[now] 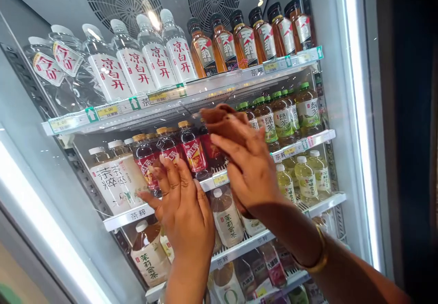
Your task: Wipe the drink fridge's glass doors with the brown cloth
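Note:
My right hand [249,162], a gold bangle on its wrist, is closed on a brown cloth [222,119] bunched at its fingertips. The cloth is just below the upper shelf edge and hides part of the bottles behind it. To its left, my left hand [186,215] is raised with the fingers stretched and apart, holding nothing. It overlaps the row of dark bottles with red labels [193,151] on the second shelf. Faint reflections and smears lie before the bottles, as on a clear pane; whether either hand touches it I cannot tell.
A lit drinks cooler fills the view. Clear water bottles [153,62] and amber bottles [244,41] line the upper shelf [219,80]. Green tea bottles [284,117] stand at right, milky-labelled bottles [227,217] lower down. Bright light strips [362,126] run along both sides.

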